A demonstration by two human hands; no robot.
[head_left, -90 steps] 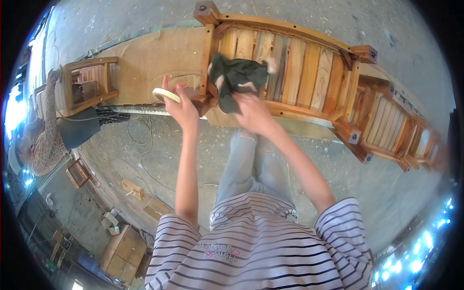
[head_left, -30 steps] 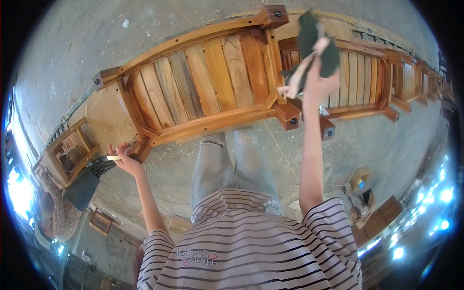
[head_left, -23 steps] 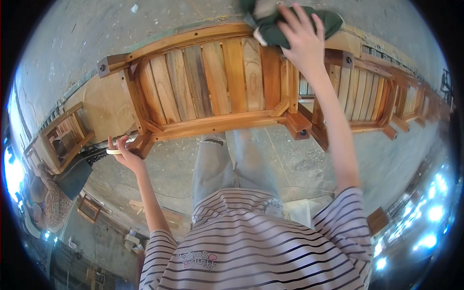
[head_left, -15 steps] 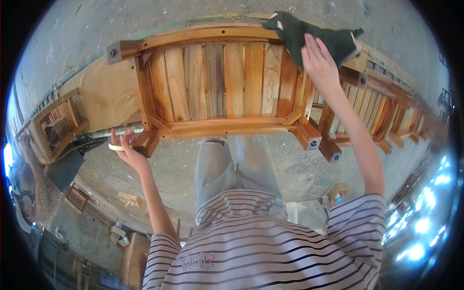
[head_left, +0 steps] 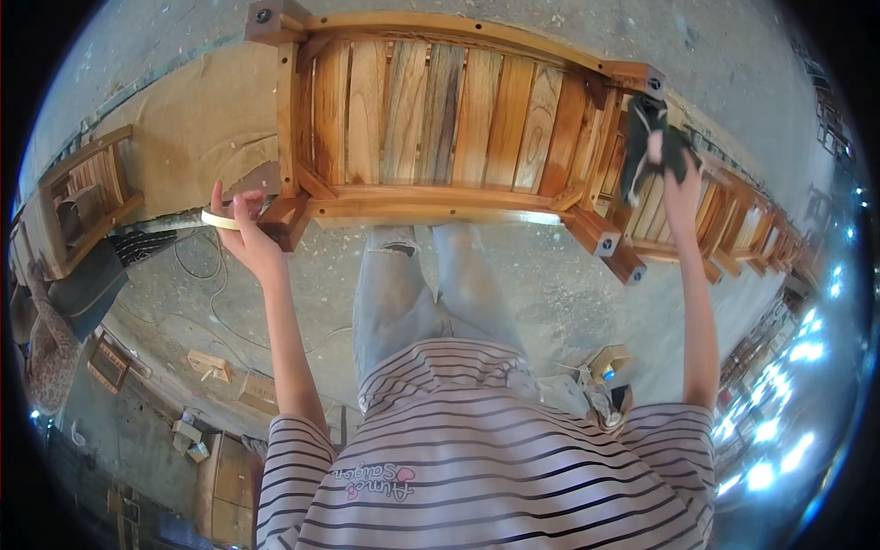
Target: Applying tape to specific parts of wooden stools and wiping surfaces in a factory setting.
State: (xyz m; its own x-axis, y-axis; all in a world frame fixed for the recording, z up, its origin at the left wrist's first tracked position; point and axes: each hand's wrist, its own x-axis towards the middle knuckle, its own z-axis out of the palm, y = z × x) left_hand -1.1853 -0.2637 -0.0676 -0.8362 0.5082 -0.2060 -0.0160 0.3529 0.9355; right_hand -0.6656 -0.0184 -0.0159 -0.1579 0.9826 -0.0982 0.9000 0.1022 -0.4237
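In front of me lies a slatted wooden bench [head_left: 476, 119], its leg ends pointing outward at the corners. My right hand [head_left: 679, 174], blurred by motion, grips a dark green cloth [head_left: 644, 137] just below the bench's far right leg [head_left: 639, 77]. My left hand [head_left: 246, 234] is beside the near left leg [head_left: 288, 220], fingers partly curled. A thin pale ring, like a roll of tape [head_left: 216, 220], is hooked over its fingers. Whether that hand also touches the leg, I cannot tell.
More slatted wooden furniture [head_left: 733, 206] stands in a row at the right. Another wooden frame piece [head_left: 92, 197] sits at the far left, beside a brown cardboard sheet [head_left: 197, 128]. A thin cable [head_left: 218, 293] trails over the concrete floor, near a small wooden piece [head_left: 209, 366].
My right hand and the cloth have left the bench's far rail and moved right and down to below its corner leg. In the picture the bench sits higher and slants down toward the right.
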